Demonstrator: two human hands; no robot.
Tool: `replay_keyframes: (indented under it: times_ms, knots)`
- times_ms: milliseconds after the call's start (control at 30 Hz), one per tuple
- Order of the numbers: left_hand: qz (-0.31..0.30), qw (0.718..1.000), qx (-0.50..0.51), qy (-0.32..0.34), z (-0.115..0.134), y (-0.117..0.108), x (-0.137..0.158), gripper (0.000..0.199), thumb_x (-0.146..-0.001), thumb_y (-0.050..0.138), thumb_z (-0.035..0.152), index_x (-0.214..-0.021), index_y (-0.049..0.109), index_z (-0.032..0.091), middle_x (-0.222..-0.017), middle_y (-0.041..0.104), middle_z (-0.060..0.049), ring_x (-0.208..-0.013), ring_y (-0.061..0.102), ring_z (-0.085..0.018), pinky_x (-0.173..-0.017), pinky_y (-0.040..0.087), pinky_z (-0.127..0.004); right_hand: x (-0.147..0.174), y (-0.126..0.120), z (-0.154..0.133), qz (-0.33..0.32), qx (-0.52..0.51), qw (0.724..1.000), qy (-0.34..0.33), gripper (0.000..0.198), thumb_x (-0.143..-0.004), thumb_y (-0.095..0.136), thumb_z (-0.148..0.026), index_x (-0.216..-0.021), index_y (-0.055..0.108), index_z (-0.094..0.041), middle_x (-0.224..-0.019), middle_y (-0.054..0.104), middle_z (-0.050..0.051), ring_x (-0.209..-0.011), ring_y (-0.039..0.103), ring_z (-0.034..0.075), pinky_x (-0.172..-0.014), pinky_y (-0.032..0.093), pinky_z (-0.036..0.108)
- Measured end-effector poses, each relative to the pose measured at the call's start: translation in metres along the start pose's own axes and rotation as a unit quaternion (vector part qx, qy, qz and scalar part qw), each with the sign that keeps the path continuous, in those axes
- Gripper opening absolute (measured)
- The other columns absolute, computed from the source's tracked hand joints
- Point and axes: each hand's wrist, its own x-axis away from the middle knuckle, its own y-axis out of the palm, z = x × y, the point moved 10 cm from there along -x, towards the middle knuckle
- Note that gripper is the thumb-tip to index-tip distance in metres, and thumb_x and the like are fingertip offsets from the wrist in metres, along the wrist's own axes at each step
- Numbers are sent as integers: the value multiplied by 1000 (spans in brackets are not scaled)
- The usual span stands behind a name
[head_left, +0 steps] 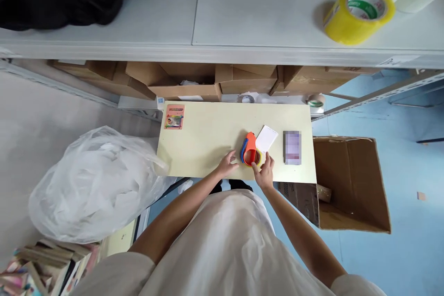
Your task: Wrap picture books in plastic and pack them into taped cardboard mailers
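An orange and blue tape dispenser (250,141) with a roll of tape in it lies on a small cream table (204,138). Just left of it is my left hand (227,165), fingers apart and holding nothing. My right hand (265,173) is at the dispenser's near right side, thumb and fingers spread; the thumb tip overlaps the roll's edge, and whether it touches I cannot tell. A white card (266,138) lies beside the dispenser, above my right fingertips. Further right rests a purplish, blurred pack (292,148). A pink printed card (174,117) is at the table's far left corner.
Behind the table stands a grey shelf (243,14) with a yellow tape roll (359,15) on top and cardboard boxes (183,90) below. A large open carton (352,185) sits to the right. On the left are a full translucent plastic bag (93,189) and stacked books or packs (52,263).
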Motion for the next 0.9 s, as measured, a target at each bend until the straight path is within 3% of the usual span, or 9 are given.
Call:
replay_keyframes:
  times_ms: [167, 300, 400, 533, 667, 767, 900]
  knots:
    - [53, 998, -43, -15, 0, -57, 25, 51, -71, 63, 19, -120, 53, 15, -130, 54, -16, -110, 60, -24, -91, 49, -37, 2, -6, -51, -11, -43, 990, -136, 66, -86, 44, -46, -142, 20, -20, -127, 38, 19, -77, 55, 19, -72, 53, 42]
    - [137, 987, -79, -15, -9, -118, 68, 44, -75, 60, 27, -116, 55, 14, -119, 60, -16, -104, 62, -25, -93, 47, -39, 1, 13, -89, -89, -50, 972, -209, 58, -87, 43, -38, -139, 25, -18, -115, 50, 16, -71, 54, 18, -73, 53, 43]
    - [182, 975, -119, -45, -31, -148, 109, 42, -76, 57, 32, -115, 56, 16, -115, 63, -13, -101, 63, -24, -90, 49, -37, 1, 32, -105, -145, -48, 963, -224, 52, -86, 42, -34, -135, 33, -20, -111, 54, 14, -69, 55, 19, -71, 53, 42]
    - [227, 964, -108, -88, -62, -164, 163, 41, -74, 56, 35, -111, 58, 18, -109, 66, -12, -96, 65, -25, -87, 50, -38, 1, 66, -115, -234, -31, 944, -231, 40, -85, 40, -31, -124, 46, -22, -105, 59, 12, -65, 57, 19, -68, 54, 41]
    - [238, 959, -100, -114, -82, -163, 201, 42, -74, 55, 35, -113, 59, 17, -108, 66, -13, -91, 66, -26, -84, 50, -39, 7, 109, -128, -340, 36, 902, -265, 31, -85, 40, -29, -111, 56, -21, -95, 63, 8, -64, 59, 18, -69, 53, 37]
    - [231, 959, -114, -117, -86, -166, 219, 43, -74, 56, 35, -114, 59, 20, -110, 66, -12, -92, 65, -26, -87, 48, -40, 18, 140, -141, -403, 123, 854, -305, 30, -85, 41, -26, -108, 59, -21, -98, 66, 6, -71, 62, 18, -75, 51, 36]
    - [238, 955, -147, -96, -75, -185, 238, 43, -76, 56, 38, -117, 59, 25, -116, 64, -8, -98, 63, -28, -88, 46, -40, 39, 174, -172, -434, 212, 800, -356, 31, -85, 42, -23, -111, 59, -22, -105, 66, 7, -87, 63, 20, -81, 47, 35]
